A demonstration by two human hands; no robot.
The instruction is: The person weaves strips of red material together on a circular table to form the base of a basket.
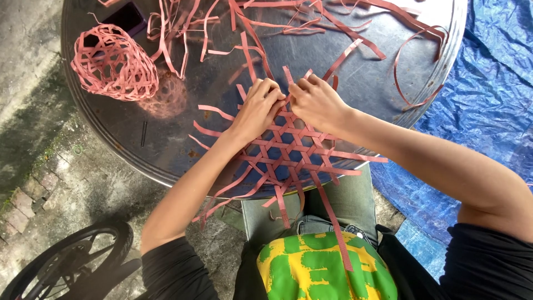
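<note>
A flat open-weave mat of pink strips [291, 151] lies at the near edge of a round metal table [355, 83], its loose ends hanging over my lap. My left hand [259, 106] and my right hand [315, 100] meet at the mat's far edge. Both pinch pink strips there, fingers curled tight. The exact strip in each hand is hidden by the fingers.
A finished pink woven ball-like basket [114, 64] sits at the table's far left beside a dark phone [126, 18]. Loose pink strips [311, 22] are scattered across the far side. A blue tarp [488, 100] lies right, a bicycle wheel [66, 261] at lower left.
</note>
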